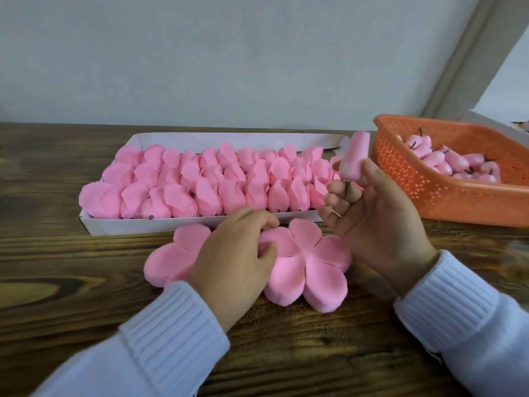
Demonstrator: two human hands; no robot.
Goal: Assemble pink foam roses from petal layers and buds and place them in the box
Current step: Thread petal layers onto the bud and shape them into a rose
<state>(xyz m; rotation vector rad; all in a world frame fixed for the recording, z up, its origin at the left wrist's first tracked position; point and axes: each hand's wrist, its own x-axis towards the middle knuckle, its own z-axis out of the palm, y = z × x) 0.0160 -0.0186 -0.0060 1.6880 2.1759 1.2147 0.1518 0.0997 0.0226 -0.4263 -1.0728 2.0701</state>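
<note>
Right grip (378,222) holds a pink bud (355,159) by its stem, left grip (237,253) pinches a petal layer (309,267) on the surface (57,253)

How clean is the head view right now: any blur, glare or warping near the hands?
Head view: soft even light, no glare; bud in the right hand slightly blurred; wide-angle warp tilts the orange basket at the right edge.
</note>
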